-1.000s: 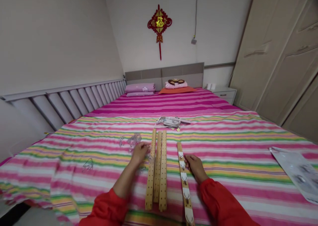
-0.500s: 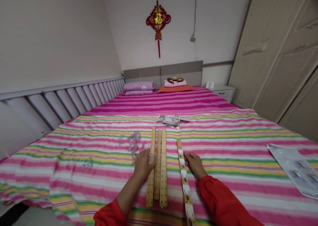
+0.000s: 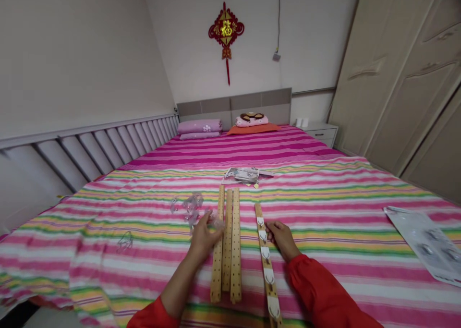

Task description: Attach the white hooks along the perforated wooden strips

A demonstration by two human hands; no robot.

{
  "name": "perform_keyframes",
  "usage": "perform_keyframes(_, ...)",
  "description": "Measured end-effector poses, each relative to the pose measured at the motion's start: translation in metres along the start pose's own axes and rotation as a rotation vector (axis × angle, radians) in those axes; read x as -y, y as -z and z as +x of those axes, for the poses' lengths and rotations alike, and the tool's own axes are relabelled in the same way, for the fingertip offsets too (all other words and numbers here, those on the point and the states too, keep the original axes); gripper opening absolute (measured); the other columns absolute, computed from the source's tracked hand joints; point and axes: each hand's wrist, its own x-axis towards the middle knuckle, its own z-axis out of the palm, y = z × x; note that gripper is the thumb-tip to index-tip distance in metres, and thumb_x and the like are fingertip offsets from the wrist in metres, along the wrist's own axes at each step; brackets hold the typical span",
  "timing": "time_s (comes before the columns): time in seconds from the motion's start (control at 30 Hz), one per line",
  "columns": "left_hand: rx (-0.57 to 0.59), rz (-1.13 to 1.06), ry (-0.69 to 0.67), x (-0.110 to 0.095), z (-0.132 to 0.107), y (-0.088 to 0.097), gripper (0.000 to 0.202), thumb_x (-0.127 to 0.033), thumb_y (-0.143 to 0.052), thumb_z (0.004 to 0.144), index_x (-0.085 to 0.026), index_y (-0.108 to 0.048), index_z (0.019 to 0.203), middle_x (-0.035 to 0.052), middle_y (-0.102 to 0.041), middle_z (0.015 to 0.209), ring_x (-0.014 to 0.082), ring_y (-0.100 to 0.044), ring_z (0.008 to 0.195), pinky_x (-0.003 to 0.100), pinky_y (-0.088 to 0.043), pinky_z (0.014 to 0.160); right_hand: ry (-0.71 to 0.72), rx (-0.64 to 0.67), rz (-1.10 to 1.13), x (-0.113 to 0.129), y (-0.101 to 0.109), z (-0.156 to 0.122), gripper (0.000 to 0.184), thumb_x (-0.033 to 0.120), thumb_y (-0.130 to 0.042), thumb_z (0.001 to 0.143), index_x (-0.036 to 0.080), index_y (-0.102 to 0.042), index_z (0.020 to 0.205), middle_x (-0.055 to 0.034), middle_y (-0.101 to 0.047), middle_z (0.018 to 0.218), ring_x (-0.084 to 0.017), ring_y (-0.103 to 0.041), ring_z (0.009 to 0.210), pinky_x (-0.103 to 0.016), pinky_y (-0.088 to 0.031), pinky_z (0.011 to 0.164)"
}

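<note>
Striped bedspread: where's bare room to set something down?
A broad bare patch lies between the right hand and the plastic packet; another, between the white bundle and the orange cloth. Only a narrow lane runs between the three wooden strips and the hook strip. It's crowded around the left hand, with clear plastic bits and those strips close by.

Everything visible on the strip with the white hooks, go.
The hooked strip is narrow, straight and tan, wood by its look. Five white hooks show in a row along it, with bare wood between them. It lies on the striped bedspread, far end tilted slightly left; the near end runs out of frame. The right hand's fingertips are at its right edge, near the second-farthest hook; grip unclear.
</note>
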Motion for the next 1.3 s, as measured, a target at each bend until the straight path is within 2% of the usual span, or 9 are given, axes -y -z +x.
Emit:
perform_keyframes(0.17, 0.285, -0.824, 0.473, -0.024, -0.006, 0.009, 0.032, -0.030, -0.070, 0.075, -0.016, -0.062, 0.103, 0.0072, -0.068, 0.096, 0.0148, -0.065, 0.085, 0.024, -0.048, 0.073, -0.012, 0.013, 0.057, 0.004, 0.001, -0.002, 0.025, 0.039, -0.068, 0.061, 0.017, -0.059, 0.055, 0.0044, -0.051, 0.038, -0.007, -0.040, 0.033, -0.021, -0.029, 0.036)
perform_keyframes(0.27, 0.445, -1.049, 0.560, -0.034, -0.012, 0.013, 0.023, -0.030, -0.062, 0.083, -0.013, -0.062, 0.099, 0.0071, -0.069, 0.089, 0.0133, -0.066, 0.081, 0.023, -0.050, 0.071, -0.018, 0.022, 0.088, 0.008, 0.003, -0.003, 0.024, 0.039, -0.070, 0.059, 0.017, -0.060, 0.057, 0.0028, -0.055, 0.043, -0.007, -0.043, 0.035, -0.020, -0.031, 0.036)
perform_keyframes(0.4, 0.559, -1.170, 0.583, -0.041, -0.020, 0.010, 0.028, -0.034, -0.057, 0.086, -0.011, -0.061, 0.100, 0.0073, -0.070, 0.083, 0.0141, -0.067, 0.078, 0.025, -0.050, 0.070, -0.018, 0.037, 0.108, 0.015, 0.002, -0.007, 0.025, 0.039, -0.071, 0.059, 0.016, -0.061, 0.058, 0.0014, -0.059, 0.050, -0.007, -0.045, 0.036, -0.020, -0.030, 0.035)
perform_keyframes(0.57, 0.637, -1.121, 0.684, -0.043, -0.023, -0.008, 0.029, -0.037, -0.054, 0.088, -0.010, -0.062, 0.096, 0.0079, -0.071, 0.082, 0.0148, -0.067, 0.074, 0.024, -0.048, 0.065, 0.000, 0.109, 0.095, 0.041, -0.010, -0.024, 0.027, 0.041, -0.072, 0.062, 0.016, -0.062, 0.061, 0.0028, -0.058, 0.049, -0.006, -0.043, 0.035, -0.019, -0.027, 0.035)
perform_keyframes(0.7, 0.686, -1.008, 0.764, -0.043, -0.024, -0.026, 0.030, -0.039, -0.054, 0.088, -0.010, -0.062, 0.093, 0.0082, -0.071, 0.080, 0.0139, -0.067, 0.071, 0.022, -0.045, 0.060, 0.028, 0.350, 0.050, 0.070, -0.021, -0.039, 0.030, 0.044, -0.075, 0.062, 0.016, -0.066, 0.068, 0.0046, -0.056, 0.045, -0.007, -0.043, 0.037, -0.020, -0.029, 0.038)
perform_keyframes(0.83, 0.753, -0.940, 0.776, -0.047, -0.025, -0.040, 0.033, -0.043, -0.055, 0.086, -0.011, -0.063, 0.091, 0.0066, -0.069, 0.073, 0.0133, -0.066, 0.068, 0.020, -0.043, 0.056, 0.019, 0.461, 0.032, 0.083, -0.023, -0.049, 0.033, 0.046, -0.077, 0.060, 0.016, -0.068, 0.070, 0.0035, -0.059, 0.049, -0.007, -0.046, 0.041, -0.019, -0.031, 0.042)
perform_keyframes(1.1, 0.709, -0.810, 0.787, -0.059, -0.026, -0.059, 0.037, -0.052, -0.064, 0.076, -0.015, -0.057, 0.075, 0.0045, -0.068, 0.069, 0.0128, -0.065, 0.066, 0.020, -0.043, 0.055, 0.015, 0.408, 0.078, 0.074, -0.010, -0.047, 0.032, 0.045, -0.079, 0.059, 0.016, -0.065, 0.064, 0.0040, -0.059, 0.049, -0.007, -0.046, 0.042, -0.020, -0.033, 0.044)
perform_keyframes(1.2, 0.598, -0.691, 0.670, -0.057, -0.027, -0.067, 0.043, -0.052, -0.074, 0.065, -0.015, -0.059, 0.080, 0.0054, -0.069, 0.074, 0.0144, -0.066, 0.071, 0.022, -0.047, 0.063, -0.007, 0.345, 0.108, 0.065, -0.005, -0.044, 0.033, 0.046, -0.079, 0.059, 0.017, -0.064, 0.063, 0.0046, -0.056, 0.044, -0.007, -0.045, 0.039, -0.020, -0.033, 0.043)
perform_keyframes(1.3, 0.475, -0.604, 0.529, -0.051, -0.026, -0.076, 0.042, -0.040, -0.083, 0.054, -0.015, -0.060, 0.078, 0.0025, -0.068, 0.071, 0.0130, -0.065, 0.070, 0.023, -0.047, 0.067, -0.027, 0.284, 0.127, 0.057, -0.002, -0.039, 0.032, 0.045, -0.079, 0.058, 0.016, -0.065, 0.062, 0.0039, -0.057, 0.043, -0.007, -0.046, 0.039, -0.020, -0.033, 0.043)
